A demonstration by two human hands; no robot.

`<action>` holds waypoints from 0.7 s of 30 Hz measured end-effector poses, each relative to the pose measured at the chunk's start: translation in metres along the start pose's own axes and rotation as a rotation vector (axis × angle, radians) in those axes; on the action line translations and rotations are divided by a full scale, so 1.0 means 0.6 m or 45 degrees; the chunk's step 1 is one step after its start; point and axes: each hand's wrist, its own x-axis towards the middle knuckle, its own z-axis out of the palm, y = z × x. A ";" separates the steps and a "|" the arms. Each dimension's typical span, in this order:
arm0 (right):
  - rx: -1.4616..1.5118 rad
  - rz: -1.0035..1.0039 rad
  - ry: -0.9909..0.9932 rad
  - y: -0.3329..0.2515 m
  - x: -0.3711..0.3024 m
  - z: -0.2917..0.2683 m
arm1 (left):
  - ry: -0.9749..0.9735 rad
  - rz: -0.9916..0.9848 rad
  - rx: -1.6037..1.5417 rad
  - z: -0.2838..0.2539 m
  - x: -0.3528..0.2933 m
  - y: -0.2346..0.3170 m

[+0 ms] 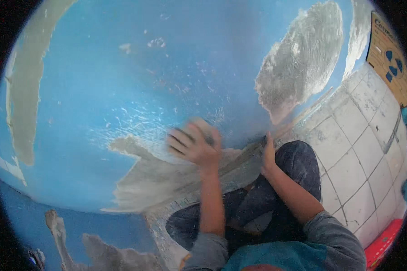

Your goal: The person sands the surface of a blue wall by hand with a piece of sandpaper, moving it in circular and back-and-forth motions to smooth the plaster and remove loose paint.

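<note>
In front of me is a blue painted wall (86,104) with scuffed white marks and bare grey patches. My left hand (195,143) is blurred by motion against it, above a grey patch (151,178) low on the wall. Its fingers are spread, with dark gaps between them. A dark area shows by the thumb, and whatever is under the palm is hidden. Beside my bent knee, my right hand (268,158) is at the wall's foot with its thumb upward. Its other fingers are mostly hidden, and I cannot make out anything in it.
My folded legs in dark trousers (298,165) are close to the wall. White floor tiles (348,167) extend to the right. A printed brown cardboard piece (389,58) stands at the far right, with a red plastic object (384,244) nearer. A darker blue wall (117,230) meets at lower left.
</note>
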 end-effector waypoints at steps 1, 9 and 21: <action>0.018 0.001 0.007 0.007 -0.004 0.005 | -0.172 0.066 0.078 0.007 -0.101 -0.009; -0.143 -0.066 0.045 0.027 0.037 -0.027 | -0.102 -0.020 -0.045 -0.023 -0.014 -0.047; -0.096 -0.113 -0.022 0.083 0.086 -0.049 | -0.277 0.160 0.055 0.032 -0.263 -0.039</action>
